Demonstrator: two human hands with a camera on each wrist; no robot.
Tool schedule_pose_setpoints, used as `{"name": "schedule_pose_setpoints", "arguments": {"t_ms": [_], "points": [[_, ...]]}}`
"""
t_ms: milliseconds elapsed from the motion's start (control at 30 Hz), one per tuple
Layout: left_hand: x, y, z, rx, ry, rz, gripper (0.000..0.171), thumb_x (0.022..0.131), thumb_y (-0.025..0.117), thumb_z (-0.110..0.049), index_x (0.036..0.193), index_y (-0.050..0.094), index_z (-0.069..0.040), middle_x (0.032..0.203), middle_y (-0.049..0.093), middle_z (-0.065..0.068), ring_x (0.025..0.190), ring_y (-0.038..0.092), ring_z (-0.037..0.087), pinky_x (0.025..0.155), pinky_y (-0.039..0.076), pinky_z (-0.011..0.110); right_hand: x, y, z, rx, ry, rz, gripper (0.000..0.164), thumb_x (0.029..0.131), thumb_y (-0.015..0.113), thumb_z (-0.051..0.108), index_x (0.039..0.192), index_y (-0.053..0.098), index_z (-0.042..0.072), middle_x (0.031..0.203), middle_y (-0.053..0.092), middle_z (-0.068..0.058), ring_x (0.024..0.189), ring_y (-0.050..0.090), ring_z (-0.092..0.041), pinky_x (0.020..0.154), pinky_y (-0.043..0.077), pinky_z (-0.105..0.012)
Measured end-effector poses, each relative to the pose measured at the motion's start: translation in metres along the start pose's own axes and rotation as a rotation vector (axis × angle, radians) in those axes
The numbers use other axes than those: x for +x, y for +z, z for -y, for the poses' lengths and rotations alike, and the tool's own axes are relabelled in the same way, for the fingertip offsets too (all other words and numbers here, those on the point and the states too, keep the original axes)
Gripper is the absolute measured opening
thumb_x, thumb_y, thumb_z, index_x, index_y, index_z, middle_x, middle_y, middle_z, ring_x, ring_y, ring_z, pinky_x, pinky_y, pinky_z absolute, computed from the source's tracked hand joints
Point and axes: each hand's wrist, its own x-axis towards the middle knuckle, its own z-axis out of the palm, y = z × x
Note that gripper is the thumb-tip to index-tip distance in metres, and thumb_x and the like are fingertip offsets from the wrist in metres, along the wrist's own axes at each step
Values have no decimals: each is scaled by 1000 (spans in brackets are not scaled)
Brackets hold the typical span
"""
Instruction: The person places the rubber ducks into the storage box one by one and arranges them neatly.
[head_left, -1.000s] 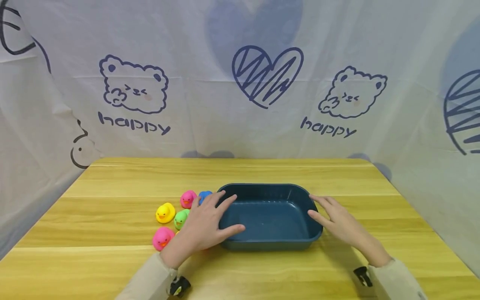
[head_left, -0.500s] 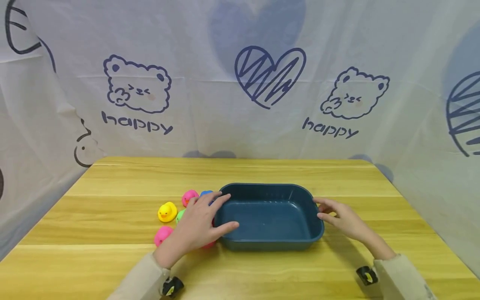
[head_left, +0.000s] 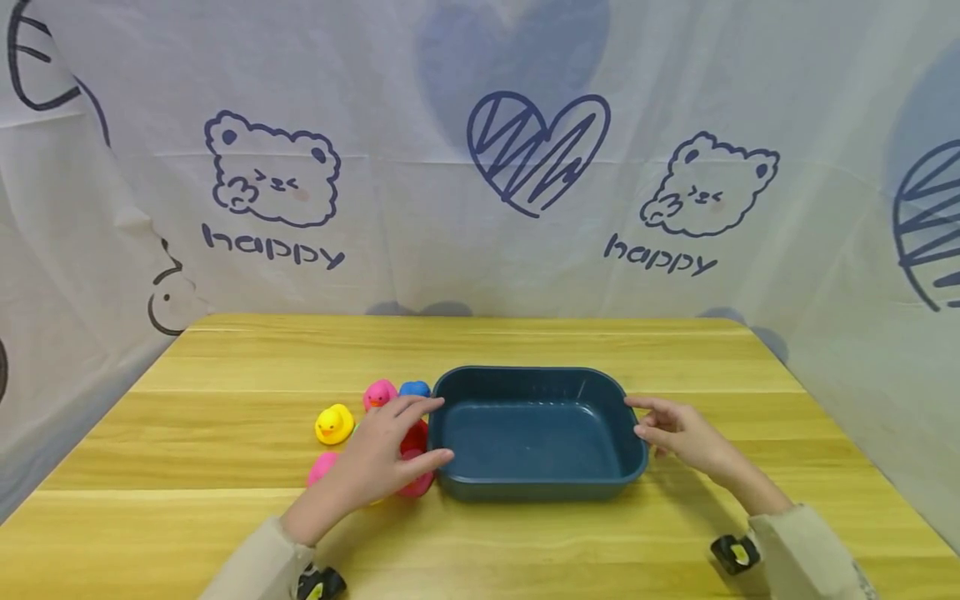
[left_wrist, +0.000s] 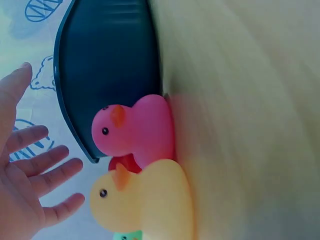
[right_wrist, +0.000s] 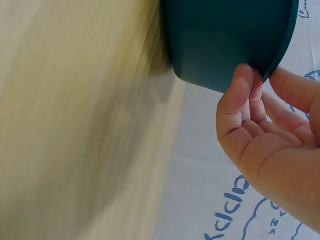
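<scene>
A dark teal plastic basin (head_left: 536,437), rectangular with rounded corners, stands upright near the middle of the wood-grain table (head_left: 600,550), its long side facing the person. The right hand (head_left: 686,433) grasps the rim at the basin's right end, with bent fingers against the outer wall and another digit at the edge (the right wrist view shows this grip from below). The left hand (head_left: 375,454) is released: its fingers are spread and hold nothing, and it hovers just beside the basin's left end. In the left wrist view, those fingers are apart from both the basin and the nearest toys. Under and around that hand, to the left of the basin, sits a loose cluster of rubber ducks. A yellow duck (head_left: 333,423) is at the outer left, a pink duck (head_left: 380,393) and a blue duck (head_left: 415,389) are at the back, and another pink duck (head_left: 322,467) is partly hidden by the wrist. A red duck (head_left: 417,437) and a deeper pink duck (head_left: 416,482) lie close against the basin's left end. The left wrist view also shows part of a green duck (left_wrist: 127,235) at its lower edge. Pale sleeves (head_left: 258,562) cover both forearms, with a small black device (head_left: 735,553) at each wrist. Behind the table hangs a white cloth (head_left: 435,233) printed with bear faces, hearts and the word "happy".
</scene>
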Motion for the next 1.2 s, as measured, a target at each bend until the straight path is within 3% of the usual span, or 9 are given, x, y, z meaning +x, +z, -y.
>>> {"name": "schedule_pose_setpoints", "arguments": {"t_ms": [100, 267, 333, 467, 700, 867, 1100, 1200], "points": [[-4, -2, 3, -82, 6, -4, 54, 76, 71, -34, 120, 54, -8, 119, 54, 6, 92, 54, 20, 74, 47, 35, 1, 0, -3, 37, 6, 9, 50, 91, 51, 10, 130, 31, -13, 87, 56, -12, 67, 53, -13, 59, 48, -35], [-9, -5, 7, -192, 13, -21, 49, 77, 70, -26, 118, 55, -3, 118, 54, 8, 93, 54, 21, 66, 50, 28, 1, 0, -6, 120, 10, 23, 52, 91, 51, 10, 132, 27, -14, 88, 58, -11, 66, 54, -13, 59, 48, -33], [-11, -7, 7, -192, 16, -38, 47, 77, 70, -25, 116, 57, -3, 116, 56, 7, 105, 50, 22, 74, 50, 32, 1, 0, -7, 149, 12, 29, 53, 91, 50, 9, 132, 26, -14, 87, 58, -10, 65, 53, -13, 58, 48, -31], [-13, -10, 9, -147, 14, -53, 42, 77, 71, -23, 112, 59, -3, 110, 60, 5, 102, 53, 20, 81, 47, 37, 2, 0, -7, 164, 27, 31, 54, 91, 50, 9, 133, 25, -13, 86, 58, -8, 64, 53, -14, 58, 48, -30], [-21, -19, 11, -117, -81, -14, 33, 78, 70, -22, 106, 63, -5, 104, 61, 3, 101, 53, 23, 82, 46, 40, 2, 0, -5, 139, 42, 35, 54, 91, 50, 9, 133, 25, -13, 86, 57, -11, 60, 50, -15, 58, 47, -32], [-28, -24, 19, -97, -100, -27, 29, 79, 69, -20, 104, 64, -6, 105, 61, 4, 99, 54, 22, 79, 48, 39, 1, 1, -5, 146, 40, 43, 54, 91, 50, 9, 134, 24, -12, 84, 57, -10, 59, 48, -14, 57, 46, -31], [-38, -34, 33, -151, -90, -82, 25, 77, 70, -10, 99, 64, -2, 97, 62, 8, 87, 57, 25, 62, 52, 32, 0, 0, -5, 145, 40, 41, 54, 91, 50, 10, 134, 24, -12, 83, 57, -11, 60, 50, -17, 57, 47, -32], [-42, -38, 37, -150, -104, -87, 25, 78, 69, -11, 100, 64, -2, 97, 62, 8, 87, 58, 26, 64, 52, 34, -1, 0, -6, 149, 44, 38, 55, 91, 50, 10, 134, 24, -12, 82, 57, -10, 60, 50, -17, 57, 47, -32]]}}
